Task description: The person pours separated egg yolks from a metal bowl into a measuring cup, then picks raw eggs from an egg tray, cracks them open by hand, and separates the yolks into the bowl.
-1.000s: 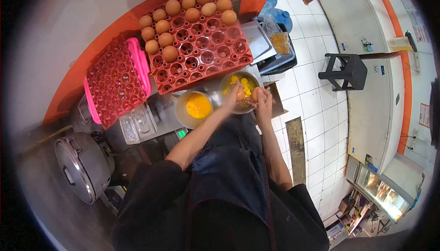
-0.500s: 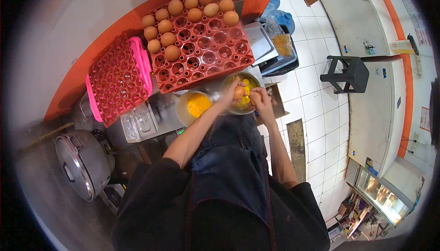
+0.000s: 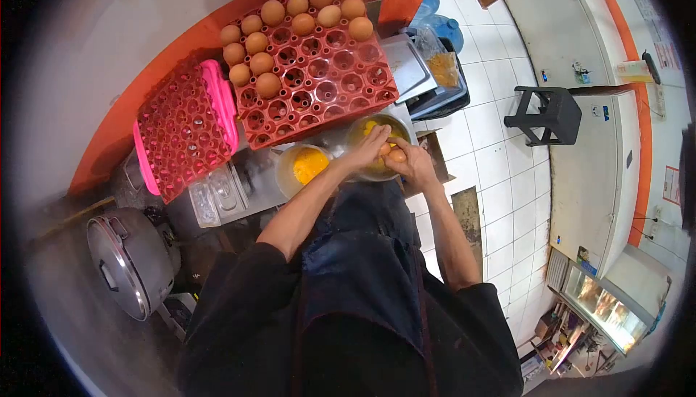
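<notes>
Left hand point(image 3: 368, 147) is half curled around a smooth brown egg point(image 3: 384, 149), right hand point(image 3: 417, 166) has bent fingers around a second brown egg point(image 3: 396, 155) just beside it. Both eggs are over a round grey metal bowl point(image 3: 403, 128) with bright yellow yolks point(image 3: 371, 126) inside.

Above a metal bowl point(image 3: 406, 127) with yellow yolks point(image 3: 370, 126), the left hand point(image 3: 370, 149) and the right hand point(image 3: 416, 165) are meeting closely, and the right one is holding a brown egg point(image 3: 396, 155), whole or cracked I cannot tell. Just beside this bowl, a second bowl point(image 3: 286, 174) is containing a yellow mixture point(image 3: 309, 165). Behind both, a red tray point(image 3: 319, 69) is carrying brown eggs along two of its sides, while a lidded pot point(image 3: 127, 266) is standing at the picture's left.
</notes>
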{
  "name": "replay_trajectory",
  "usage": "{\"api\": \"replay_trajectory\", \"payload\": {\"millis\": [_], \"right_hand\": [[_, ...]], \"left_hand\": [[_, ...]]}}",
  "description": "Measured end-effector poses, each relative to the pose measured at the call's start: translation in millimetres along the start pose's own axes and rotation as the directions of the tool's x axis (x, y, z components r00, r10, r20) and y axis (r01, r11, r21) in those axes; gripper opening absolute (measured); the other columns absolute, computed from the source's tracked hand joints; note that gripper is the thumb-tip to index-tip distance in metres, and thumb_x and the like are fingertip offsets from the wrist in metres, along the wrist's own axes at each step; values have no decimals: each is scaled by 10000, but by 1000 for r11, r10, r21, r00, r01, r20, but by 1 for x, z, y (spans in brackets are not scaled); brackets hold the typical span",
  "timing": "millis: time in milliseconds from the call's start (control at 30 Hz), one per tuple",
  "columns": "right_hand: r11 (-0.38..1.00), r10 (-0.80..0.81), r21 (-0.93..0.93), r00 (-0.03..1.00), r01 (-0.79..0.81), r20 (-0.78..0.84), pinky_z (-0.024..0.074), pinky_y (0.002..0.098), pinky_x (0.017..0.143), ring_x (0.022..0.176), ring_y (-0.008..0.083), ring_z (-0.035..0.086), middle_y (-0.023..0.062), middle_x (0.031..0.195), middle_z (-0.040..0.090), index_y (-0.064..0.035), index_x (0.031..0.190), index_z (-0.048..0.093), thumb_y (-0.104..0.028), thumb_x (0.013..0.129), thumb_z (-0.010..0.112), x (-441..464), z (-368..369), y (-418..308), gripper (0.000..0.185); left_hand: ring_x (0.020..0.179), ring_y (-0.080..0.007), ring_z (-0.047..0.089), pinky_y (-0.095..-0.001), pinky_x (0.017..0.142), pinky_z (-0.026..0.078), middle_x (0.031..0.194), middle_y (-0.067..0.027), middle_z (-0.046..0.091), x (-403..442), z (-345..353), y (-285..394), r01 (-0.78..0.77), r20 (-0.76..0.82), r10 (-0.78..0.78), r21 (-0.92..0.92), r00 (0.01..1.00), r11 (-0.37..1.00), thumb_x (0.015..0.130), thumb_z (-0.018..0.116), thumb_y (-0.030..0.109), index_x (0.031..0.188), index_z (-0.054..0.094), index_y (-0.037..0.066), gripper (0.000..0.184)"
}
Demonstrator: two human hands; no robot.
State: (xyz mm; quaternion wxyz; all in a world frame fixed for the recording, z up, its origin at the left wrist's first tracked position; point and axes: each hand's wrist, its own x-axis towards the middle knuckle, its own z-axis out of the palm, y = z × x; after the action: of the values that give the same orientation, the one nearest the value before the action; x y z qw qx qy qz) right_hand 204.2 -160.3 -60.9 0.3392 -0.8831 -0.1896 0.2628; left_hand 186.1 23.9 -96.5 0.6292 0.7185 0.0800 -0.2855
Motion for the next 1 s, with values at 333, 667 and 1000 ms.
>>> {"api": "replay_trajectory", "payload": {"millis": [333,667,1000], "right_hand": [[969,151,215,981,-122,-125,527,452,809,921,382,686,209,942,712,-84,1138,684,-502,725,743,7,22,13,591],[972,191,154,979,-179,-73,528,435,811,918,364,688,200,931,715,-97,1122,693,-487,724,741,6,22,21,559],[961,169,233,983,-148,-73,534,429,807,914,377,690,221,955,709,-69,1133,690,-447,757,740,3,26,26,535]], "left_hand": [[929,-203,635,-314,802,517,1205,-134,621,-2,-9,-24,-87,10,86,29,996,996,919,589,357,1349,504,24,550],[897,-250,658,-341,826,516,1075,-162,695,-12,-20,-8,-248,-2,264,346,964,905,778,725,315,1228,653,15,546],[811,-268,703,-382,772,550,966,-194,719,-14,-4,-12,-200,-129,248,303,960,932,763,717,281,1170,679,-12,502]]}}
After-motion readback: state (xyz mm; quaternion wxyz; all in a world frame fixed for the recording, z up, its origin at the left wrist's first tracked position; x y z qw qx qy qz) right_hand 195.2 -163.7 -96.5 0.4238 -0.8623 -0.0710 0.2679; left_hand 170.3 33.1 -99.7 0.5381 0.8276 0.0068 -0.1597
